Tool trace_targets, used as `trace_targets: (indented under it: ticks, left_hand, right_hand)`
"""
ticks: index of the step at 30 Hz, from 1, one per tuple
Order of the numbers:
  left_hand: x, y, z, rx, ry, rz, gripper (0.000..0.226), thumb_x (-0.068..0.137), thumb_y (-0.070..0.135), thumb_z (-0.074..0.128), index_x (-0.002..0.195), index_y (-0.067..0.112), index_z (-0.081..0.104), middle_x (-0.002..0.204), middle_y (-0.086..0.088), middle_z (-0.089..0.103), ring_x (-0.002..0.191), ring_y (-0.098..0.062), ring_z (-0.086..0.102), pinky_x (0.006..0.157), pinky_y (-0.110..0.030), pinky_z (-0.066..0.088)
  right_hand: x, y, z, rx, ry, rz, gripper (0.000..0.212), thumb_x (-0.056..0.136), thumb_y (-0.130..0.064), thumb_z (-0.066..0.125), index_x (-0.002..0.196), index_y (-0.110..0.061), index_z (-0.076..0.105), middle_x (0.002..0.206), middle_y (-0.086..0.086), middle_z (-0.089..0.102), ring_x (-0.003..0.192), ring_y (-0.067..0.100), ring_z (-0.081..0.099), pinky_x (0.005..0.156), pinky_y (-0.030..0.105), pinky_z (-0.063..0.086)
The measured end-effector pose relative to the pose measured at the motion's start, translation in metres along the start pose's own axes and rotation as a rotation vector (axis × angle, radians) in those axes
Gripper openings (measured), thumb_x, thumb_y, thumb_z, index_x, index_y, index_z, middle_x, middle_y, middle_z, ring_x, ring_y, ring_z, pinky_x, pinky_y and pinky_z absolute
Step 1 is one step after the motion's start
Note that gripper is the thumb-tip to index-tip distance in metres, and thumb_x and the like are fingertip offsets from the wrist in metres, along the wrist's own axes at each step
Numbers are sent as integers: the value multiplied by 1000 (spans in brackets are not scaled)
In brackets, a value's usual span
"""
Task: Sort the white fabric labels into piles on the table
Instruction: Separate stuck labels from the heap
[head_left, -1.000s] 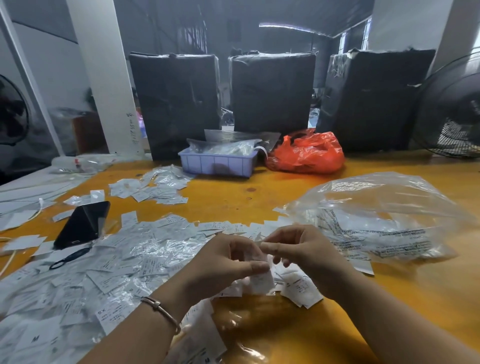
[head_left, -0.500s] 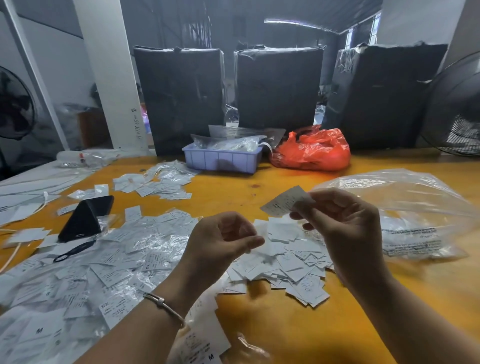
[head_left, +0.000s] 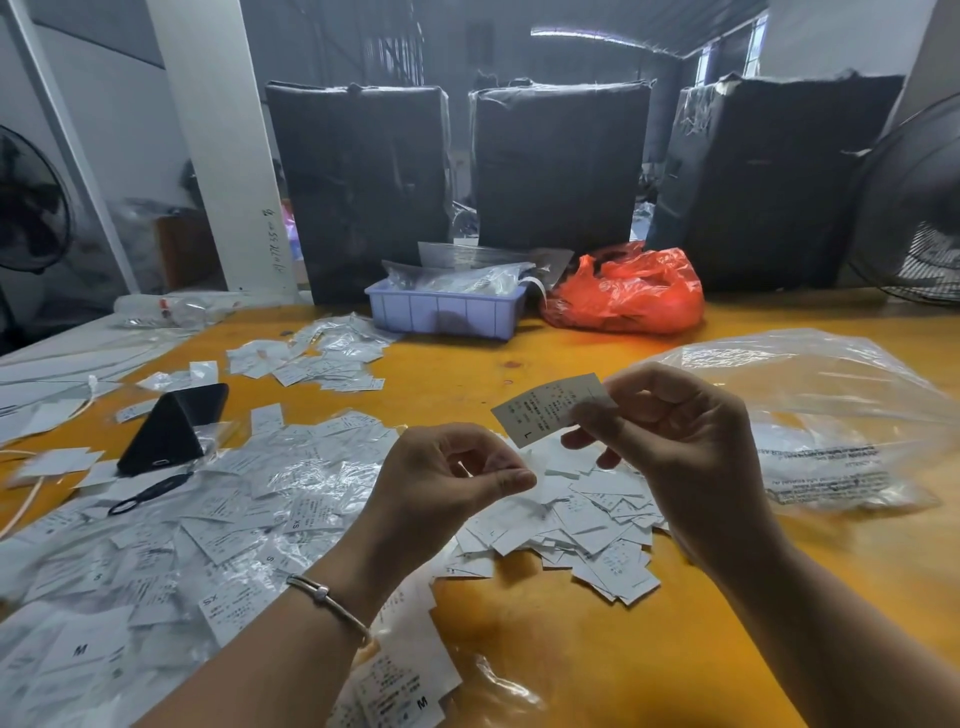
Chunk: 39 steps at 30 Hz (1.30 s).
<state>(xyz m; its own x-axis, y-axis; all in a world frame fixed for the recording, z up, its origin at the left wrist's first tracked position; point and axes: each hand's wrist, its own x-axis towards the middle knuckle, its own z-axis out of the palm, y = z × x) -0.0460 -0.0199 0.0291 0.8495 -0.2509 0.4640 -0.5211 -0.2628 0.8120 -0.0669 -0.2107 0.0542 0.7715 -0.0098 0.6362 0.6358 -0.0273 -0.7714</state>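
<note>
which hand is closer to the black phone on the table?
Left. The left hand hovers just right of the black phone, over the label spread. The right hand, pinching a label, is farther right.

This is a garment workshop or warehouse. Wrapped black bales (head_left: 363, 187) stand at 12 o'clock behind an orange table (head_left: 597, 649), size labels (head_left: 156, 545) cover 9 o'clock, and a fan (head_left: 919, 208) stands at 2 o'clock.

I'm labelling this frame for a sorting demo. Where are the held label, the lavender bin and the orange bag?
held label (head_left: 540, 410), head view, on its printed face left of the pinching fingers.
lavender bin (head_left: 441, 314), head view, on its front wall.
orange bag (head_left: 631, 293), head view, on its crumpled middle.
</note>
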Motion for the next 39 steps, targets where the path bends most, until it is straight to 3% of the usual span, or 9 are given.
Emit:
trace_targets:
  ticks: [9, 15, 19, 21, 23, 29, 32, 34, 39]
  left_hand:
    - [-1, 3, 1, 20, -16, -14, 22, 63, 41, 77, 72, 21, 75, 86, 1, 73, 86, -29, 66, 70, -51, 56]
    - [0, -1, 0, 6, -21, -46, 32, 62, 41, 78, 75, 12, 75, 89, 20, 70, 89, -24, 67, 72, -40, 61]
    - [1, -4, 0, -18, -50, -41, 26, 64, 37, 78, 73, 13, 76, 91, 14, 73, 89, -8, 69, 72, -29, 61]
    - [1, -5, 0, -34, -76, -38, 21, 67, 33, 78, 73, 14, 76, 90, 8, 75, 87, -6, 70, 66, -23, 58]
    - [1, -6, 0, -42, -93, -40, 20, 69, 31, 78, 76, 12, 77, 88, 5, 75, 83, -8, 70, 63, -20, 54]
    - [1, -4, 1, -57, -138, -26, 23, 70, 31, 75, 81, 11, 77, 86, 3, 76, 76, -7, 70, 62, -20, 53]
    - [0, -4, 2, -44, -154, -25, 26, 70, 35, 74, 80, 11, 76, 80, -4, 75, 74, -25, 68, 66, -41, 55]
    - [0, -5, 2, -45, -163, -24, 28, 71, 36, 74, 79, 10, 76, 77, -9, 74, 75, -34, 67, 67, -47, 53]
    - [1, -6, 2, -12, -162, -41, 22, 70, 38, 72, 85, 23, 75, 80, 5, 75, 73, -10, 69, 64, -24, 56]
  right_hand:
    - [0, -1, -2, -56, -39, -55, 8, 76, -12, 72, 76, -9, 65, 76, 5, 75, 66, 21, 72, 48, 21, 50]
    - [0, 0, -2, -115, -61, -78, 10, 73, -11, 72, 76, -3, 66, 76, 7, 75, 67, 18, 72, 54, 17, 50]
    - [0, -1, -5, -203, -83, -114, 7, 73, 0, 75, 76, -3, 69, 71, 5, 73, 68, 21, 71, 59, 34, 56]
    - [0, -1, -7, -242, -76, -109, 11, 72, 6, 74, 74, -4, 69, 70, 4, 72, 67, 25, 69, 61, 46, 56]
    - [1, -1, -10, -279, -73, -112, 15, 71, 10, 73, 72, -5, 70, 69, 3, 72, 67, 23, 68, 62, 49, 55]
    - [3, 2, -12, -308, -135, -71, 19, 69, 16, 68, 70, -3, 69, 67, 6, 70, 64, 22, 65, 62, 49, 53]
    - [2, 7, -9, -343, -185, -64, 19, 68, 15, 69, 68, -5, 69, 63, 6, 68, 60, 21, 63, 59, 44, 53]
    - [1, 10, -7, -358, -218, -48, 17, 69, 12, 71, 69, -5, 69, 63, 4, 68, 59, 15, 63, 57, 38, 52]
    - [1, 10, -6, -337, -183, -53, 25, 72, 2, 77, 93, -10, 71, 77, 1, 72, 65, 14, 67, 58, 30, 55]
